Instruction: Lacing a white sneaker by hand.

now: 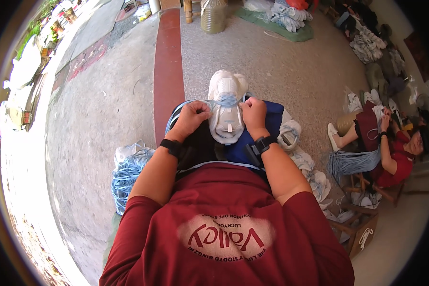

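A white sneaker [228,126] rests on my lap between my knees, with another pale shoe part [221,82] showing just beyond it. Light blue shoelace [228,100] crosses the upper of the sneaker in several strands. At its left side, my left hand [194,117] is closed in a pinch on the lace, which runs out over the fingers. My right hand [254,114] is closed at the right edge, thumb and fingertips pressed together on the lace there; the exact grip is partly hidden. More blue strands hang over my left knee.
A bundle of blue laces [131,174] sits to my left. White shoes [302,159] are heaped by my right leg. Further right, a seated person [391,152] handles a shoe beside hanging blue laces [352,163]. A large jar [213,18] and a green mat [276,26] are ahead.
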Tool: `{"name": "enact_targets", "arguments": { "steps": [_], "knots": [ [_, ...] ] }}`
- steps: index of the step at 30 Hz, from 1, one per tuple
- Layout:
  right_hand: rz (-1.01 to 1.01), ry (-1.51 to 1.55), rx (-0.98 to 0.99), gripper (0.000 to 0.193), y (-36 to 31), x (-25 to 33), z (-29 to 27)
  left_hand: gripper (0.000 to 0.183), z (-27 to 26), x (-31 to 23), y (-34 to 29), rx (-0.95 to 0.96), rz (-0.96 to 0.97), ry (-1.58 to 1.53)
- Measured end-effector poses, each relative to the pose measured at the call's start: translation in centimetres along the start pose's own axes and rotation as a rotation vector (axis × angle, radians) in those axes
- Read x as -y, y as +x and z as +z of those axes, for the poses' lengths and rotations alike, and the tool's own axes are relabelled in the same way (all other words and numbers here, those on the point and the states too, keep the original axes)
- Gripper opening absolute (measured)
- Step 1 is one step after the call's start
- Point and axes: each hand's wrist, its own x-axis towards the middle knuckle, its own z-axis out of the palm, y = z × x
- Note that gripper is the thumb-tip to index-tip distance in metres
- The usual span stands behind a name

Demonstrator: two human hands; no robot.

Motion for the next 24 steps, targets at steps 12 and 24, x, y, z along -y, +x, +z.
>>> {"name": "enact_targets", "arguments": {
  "steps": [12,24],
  "knots": [
    [-0.296,-0.47,0.108,0.012,-2.5,2.2,-0.8,0.009,0.9,-2.3,0.6,-0.103,-0.246,-0.32],
    [-0.621,-0.158,0.028,0.005,-2.3,4.1,-0.8,0.009,1.1,-1.8,1.8,-0.057,-0.271,-0.277]
  ]
}}
